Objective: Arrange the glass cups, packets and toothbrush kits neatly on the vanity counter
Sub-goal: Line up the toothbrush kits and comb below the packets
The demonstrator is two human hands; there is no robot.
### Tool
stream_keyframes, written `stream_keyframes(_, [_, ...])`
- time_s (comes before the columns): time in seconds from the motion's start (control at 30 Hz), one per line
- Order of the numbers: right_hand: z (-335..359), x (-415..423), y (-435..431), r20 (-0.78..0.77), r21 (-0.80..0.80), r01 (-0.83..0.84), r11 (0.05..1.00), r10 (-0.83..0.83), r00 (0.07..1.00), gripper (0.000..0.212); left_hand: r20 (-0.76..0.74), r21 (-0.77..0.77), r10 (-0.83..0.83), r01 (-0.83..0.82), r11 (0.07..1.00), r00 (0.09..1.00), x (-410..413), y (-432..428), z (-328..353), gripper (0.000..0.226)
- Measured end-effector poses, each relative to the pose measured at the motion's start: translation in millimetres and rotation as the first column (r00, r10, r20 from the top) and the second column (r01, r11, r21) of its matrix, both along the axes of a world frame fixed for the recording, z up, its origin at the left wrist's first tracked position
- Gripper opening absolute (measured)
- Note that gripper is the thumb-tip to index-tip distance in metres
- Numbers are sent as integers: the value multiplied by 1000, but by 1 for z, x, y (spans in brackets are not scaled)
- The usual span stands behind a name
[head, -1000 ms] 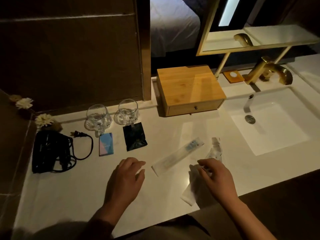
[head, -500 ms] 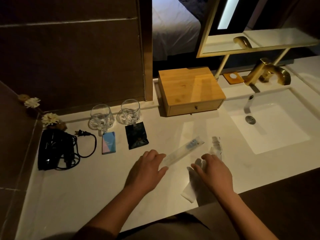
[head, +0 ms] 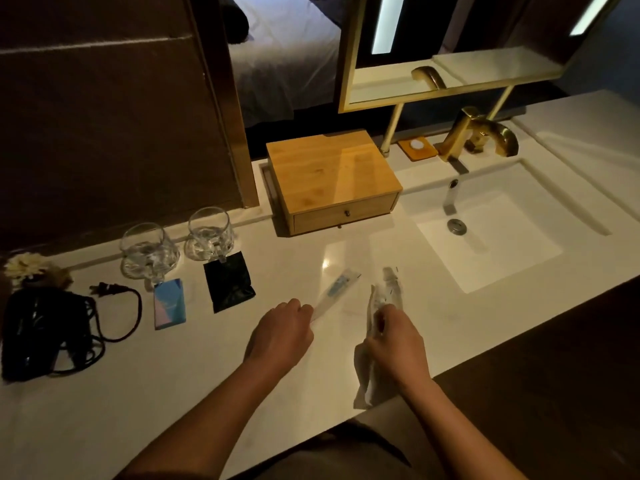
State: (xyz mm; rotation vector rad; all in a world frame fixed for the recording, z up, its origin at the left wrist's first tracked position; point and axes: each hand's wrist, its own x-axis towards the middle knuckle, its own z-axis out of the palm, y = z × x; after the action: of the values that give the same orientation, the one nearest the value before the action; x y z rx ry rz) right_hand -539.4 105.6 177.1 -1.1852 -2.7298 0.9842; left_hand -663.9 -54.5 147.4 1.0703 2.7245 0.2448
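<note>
I stand at the white table (head: 104,410), and its front edge runs just under my arms. There is lots of bare room on the left front part, and more bare room between my hands and the wooden box (head: 332,178). The sink (head: 485,244) drops down on my right, near my right hand (head: 394,344). My left hand (head: 280,336) has its grip closed on the near end of a long clear toothbrush kit (head: 337,289), which points away toward the box. My right hand has its grip closed on a second toothbrush kit (head: 389,289); it looks crinkly and shiny, and its near end sticks out by the table edge. Two glass cups (head: 149,251) stand side by side near the back wall. A blue and pink packet (head: 169,304) lies just in front of the left cup, and a black packet (head: 228,287) lies just in front of the right cup. A black hair dryer (head: 38,332) with its cord sits far left.
</note>
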Motion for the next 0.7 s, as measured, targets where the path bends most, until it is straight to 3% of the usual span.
stream_keyframes(0.3, [-3, 11, 9, -154, -226, 37, 973, -74, 985, 17, 142, 291, 275, -306, 906, 951, 19, -48, 17, 11])
stream_keyframes(0.4, [5, -2, 6, -179, -417, 5, 909, -88, 980, 17, 126, 301, 397, -416, 858, 909, 35, -76, 22, 12])
stream_keyframes(0.5, [9, -19, 0, -167, -581, -49, 813, -59, 984, 15, 103, 374, 515, -512, 773, 851, 53, -100, 21, 27])
stream_keyframes(0.63, [9, -38, -16, -116, -700, -87, 709, 7, 993, 11, 52, 294, 636, -621, 727, 770, 73, -135, 6, 30])
stream_keyframes(0.7, [9, -44, -27, -97, -737, -106, 668, 51, 994, 10, -6, 234, 633, -614, 753, 774, 78, -154, -1, 31])
